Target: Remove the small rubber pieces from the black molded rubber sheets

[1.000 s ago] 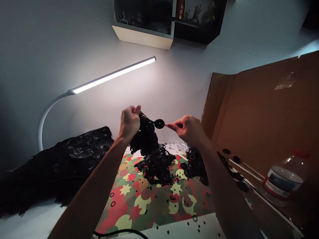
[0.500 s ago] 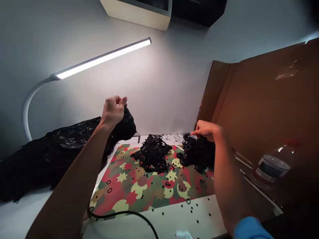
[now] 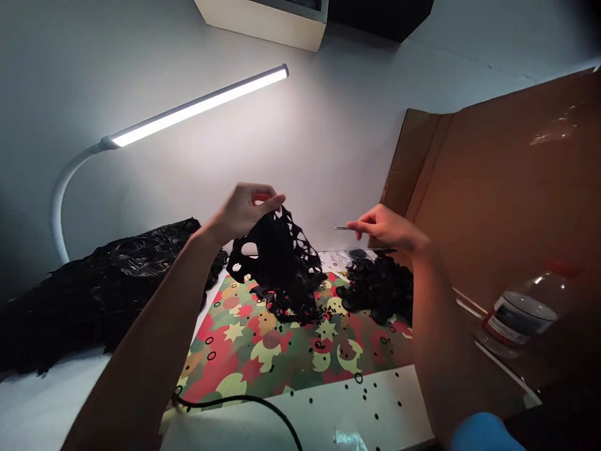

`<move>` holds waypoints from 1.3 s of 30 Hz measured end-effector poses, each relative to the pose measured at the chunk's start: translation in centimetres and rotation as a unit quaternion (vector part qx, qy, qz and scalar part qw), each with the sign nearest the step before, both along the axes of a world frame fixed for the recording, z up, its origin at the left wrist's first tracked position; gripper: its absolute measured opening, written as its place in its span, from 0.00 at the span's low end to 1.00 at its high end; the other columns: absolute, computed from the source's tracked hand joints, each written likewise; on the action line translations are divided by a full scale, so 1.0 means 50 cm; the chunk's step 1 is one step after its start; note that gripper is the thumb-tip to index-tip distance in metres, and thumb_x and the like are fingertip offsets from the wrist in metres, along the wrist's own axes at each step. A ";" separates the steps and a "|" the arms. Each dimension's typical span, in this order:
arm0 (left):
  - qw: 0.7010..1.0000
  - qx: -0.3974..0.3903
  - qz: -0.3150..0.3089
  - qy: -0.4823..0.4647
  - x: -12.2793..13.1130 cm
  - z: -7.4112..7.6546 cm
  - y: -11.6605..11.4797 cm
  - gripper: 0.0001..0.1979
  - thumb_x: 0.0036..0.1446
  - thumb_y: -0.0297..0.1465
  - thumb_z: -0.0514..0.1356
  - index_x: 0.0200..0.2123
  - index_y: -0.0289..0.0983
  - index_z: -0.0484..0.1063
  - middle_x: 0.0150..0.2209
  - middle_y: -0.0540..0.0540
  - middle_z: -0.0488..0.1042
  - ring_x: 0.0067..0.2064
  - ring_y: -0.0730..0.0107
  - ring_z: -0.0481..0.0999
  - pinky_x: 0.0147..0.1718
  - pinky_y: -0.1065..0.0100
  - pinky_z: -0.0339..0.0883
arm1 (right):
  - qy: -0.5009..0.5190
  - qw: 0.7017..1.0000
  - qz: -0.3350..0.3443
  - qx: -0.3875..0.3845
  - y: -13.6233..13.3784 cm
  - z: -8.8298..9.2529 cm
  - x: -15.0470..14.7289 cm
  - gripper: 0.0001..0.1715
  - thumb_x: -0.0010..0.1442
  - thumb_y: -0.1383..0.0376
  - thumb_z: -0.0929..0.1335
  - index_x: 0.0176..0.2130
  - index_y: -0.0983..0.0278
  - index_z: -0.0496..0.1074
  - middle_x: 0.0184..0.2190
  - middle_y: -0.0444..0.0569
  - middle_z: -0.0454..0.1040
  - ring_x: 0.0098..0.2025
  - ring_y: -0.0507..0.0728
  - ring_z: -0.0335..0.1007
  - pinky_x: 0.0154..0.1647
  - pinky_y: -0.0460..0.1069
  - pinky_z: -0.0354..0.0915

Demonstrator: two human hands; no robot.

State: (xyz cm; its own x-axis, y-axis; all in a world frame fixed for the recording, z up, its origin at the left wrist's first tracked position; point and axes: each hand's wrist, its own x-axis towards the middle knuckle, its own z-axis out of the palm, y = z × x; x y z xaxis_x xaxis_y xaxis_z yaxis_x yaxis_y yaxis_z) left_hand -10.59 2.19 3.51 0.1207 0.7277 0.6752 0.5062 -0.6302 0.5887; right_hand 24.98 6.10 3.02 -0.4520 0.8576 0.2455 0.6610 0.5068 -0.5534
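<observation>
My left hand (image 3: 251, 207) pinches the upper edge of a thin black rubber-like sheet (image 3: 275, 247) full of cut-out holes. It hangs over the middle pile of black scraps (image 3: 293, 307), and I cannot tell where the two separate. In my right hand (image 3: 382, 227), closed at the fingertips, is a thin metal tool, perhaps tweezers (image 3: 342, 228), pointing left. Below that hand lies a heap of black rubber-like rings and discs (image 3: 375, 285). Small black rings and dots are scattered over the patterned mat (image 3: 235, 363).
A large pile of black perforated sheets (image 3: 141, 263) lies at left. A lit lamp (image 3: 201, 106) arches above. Cardboard (image 3: 493, 188) stands at right, with a red-capped bottle (image 3: 521, 313) by it. A black cable (image 3: 253, 398) crosses the front.
My left hand has moved right from the big pile to the middle, where a holed sheet now hangs from it. My right hand has risen off the ring heap with the metal tool.
</observation>
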 end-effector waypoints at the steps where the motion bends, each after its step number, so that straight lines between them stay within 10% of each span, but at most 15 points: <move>1: 1.000 0.013 0.001 0.007 0.013 0.000 -0.004 0.26 0.60 0.55 0.69 0.29 0.37 0.79 0.26 0.47 0.73 0.27 0.72 0.63 0.27 0.66 0.58 | 0.028 0.998 0.052 0.032 -0.022 0.009 -0.029 0.40 0.65 0.31 0.71 0.31 0.64 0.80 0.20 0.39 0.56 0.24 0.50 0.45 0.26 0.51 0.46; 6: 0.999 0.032 -0.020 0.019 0.064 0.004 -0.031 0.21 0.62 0.51 0.69 0.30 0.38 0.84 0.24 0.47 0.73 0.27 0.72 0.63 0.27 0.66 0.57 | 0.101 0.970 0.198 0.096 -0.092 0.018 -0.144 0.36 0.67 0.34 0.72 0.30 0.63 0.80 0.21 0.38 0.53 0.25 0.50 0.42 0.26 0.51 0.45; 27: 0.998 0.057 0.003 -0.011 0.098 0.006 -0.065 0.23 0.65 0.51 0.69 0.25 0.41 0.82 0.19 0.51 0.64 0.23 0.73 0.57 0.24 0.65 0.57 | 0.159 0.964 0.157 0.143 -0.075 -0.012 -0.167 0.39 0.67 0.35 0.73 0.23 0.63 0.73 0.22 0.37 0.45 0.27 0.51 0.38 0.28 0.51 0.41; 39: 0.997 -0.002 -0.071 -0.010 0.077 0.000 -0.040 0.19 0.61 0.49 0.73 0.42 0.38 0.83 0.36 0.43 0.82 0.38 0.64 0.81 0.38 0.64 0.75 | 0.137 0.960 0.042 0.241 -0.083 -0.003 -0.163 0.46 0.66 0.27 0.67 0.21 0.62 0.69 0.22 0.39 0.48 0.27 0.52 0.41 0.30 0.51 0.44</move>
State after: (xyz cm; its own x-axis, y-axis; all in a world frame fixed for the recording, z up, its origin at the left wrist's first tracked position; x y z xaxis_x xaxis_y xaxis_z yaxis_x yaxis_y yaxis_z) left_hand -6.74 0.19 3.52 0.2096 0.7074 0.6750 0.4007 -0.6919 0.6006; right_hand 16.81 1.94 2.87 -0.3761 0.5784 0.7238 0.4703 0.7923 -0.3887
